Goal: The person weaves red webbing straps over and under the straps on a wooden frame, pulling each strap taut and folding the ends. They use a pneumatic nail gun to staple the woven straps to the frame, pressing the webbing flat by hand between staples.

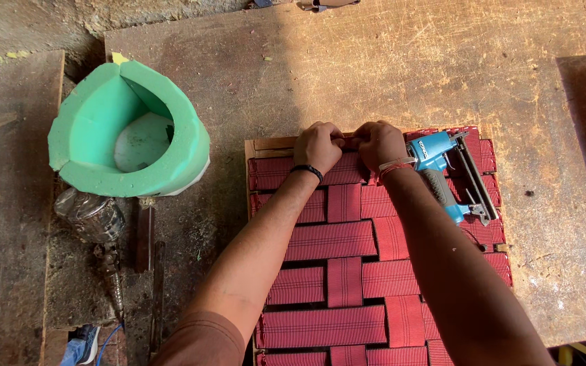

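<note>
Both hands up at the far edge of the red webbing frame (374,251): left hand (317,146) and right hand (380,144) pinch one strap end together. Blue staple gun (445,173) rests alongside; green foam tub (130,129) holds a white piece on the tabletop (374,68).

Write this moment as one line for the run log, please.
left hand: grips red woven webbing strap at wooden frame edge | right hand: grips same strap | blue pneumatic stapler: lies on webbing, untouched

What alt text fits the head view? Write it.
Both hands, left and right, pinch a red strap at the far edge of a woven webbing frame. A blue staple gun lies beside the right wrist; a green foam shell sits left.
</note>
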`<state>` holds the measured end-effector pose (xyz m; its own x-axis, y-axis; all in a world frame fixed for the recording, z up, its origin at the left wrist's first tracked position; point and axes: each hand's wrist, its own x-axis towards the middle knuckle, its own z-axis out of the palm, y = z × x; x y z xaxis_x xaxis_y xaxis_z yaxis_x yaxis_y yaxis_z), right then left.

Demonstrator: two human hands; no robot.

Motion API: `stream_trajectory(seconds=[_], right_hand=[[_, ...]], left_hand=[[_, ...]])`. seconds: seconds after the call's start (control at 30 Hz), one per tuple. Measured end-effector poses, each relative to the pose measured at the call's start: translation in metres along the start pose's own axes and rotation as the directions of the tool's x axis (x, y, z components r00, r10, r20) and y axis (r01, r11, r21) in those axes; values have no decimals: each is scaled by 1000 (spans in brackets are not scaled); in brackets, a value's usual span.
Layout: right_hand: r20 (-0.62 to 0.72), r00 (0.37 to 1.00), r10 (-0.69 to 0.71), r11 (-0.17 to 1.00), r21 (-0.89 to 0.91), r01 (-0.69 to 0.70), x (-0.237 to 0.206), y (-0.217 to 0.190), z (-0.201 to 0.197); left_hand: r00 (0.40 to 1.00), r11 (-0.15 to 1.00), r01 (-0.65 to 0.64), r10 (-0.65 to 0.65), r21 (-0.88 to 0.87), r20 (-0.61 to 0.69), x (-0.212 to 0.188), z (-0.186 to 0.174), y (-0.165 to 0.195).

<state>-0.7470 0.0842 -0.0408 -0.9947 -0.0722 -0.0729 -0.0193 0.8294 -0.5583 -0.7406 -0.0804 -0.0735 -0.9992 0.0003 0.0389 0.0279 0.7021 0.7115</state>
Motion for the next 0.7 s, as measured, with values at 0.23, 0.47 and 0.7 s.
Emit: stream_trajectory(seconds=[0.23, 0.47, 0.7], right_hand=[[-74, 997, 21, 998, -59, -26, 4, 3, 15], [-153, 987, -49, 978, 192, 79, -46, -8, -10], [-155, 954, 256, 923, -255, -289, -136, 53, -92]], left_hand=[[948, 976, -215, 216, 31, -233, -11, 19, -12], [971, 985, -78, 110, 152, -213, -15, 10, -1], [989, 990, -54, 71, 134, -131, -9, 8, -2]])
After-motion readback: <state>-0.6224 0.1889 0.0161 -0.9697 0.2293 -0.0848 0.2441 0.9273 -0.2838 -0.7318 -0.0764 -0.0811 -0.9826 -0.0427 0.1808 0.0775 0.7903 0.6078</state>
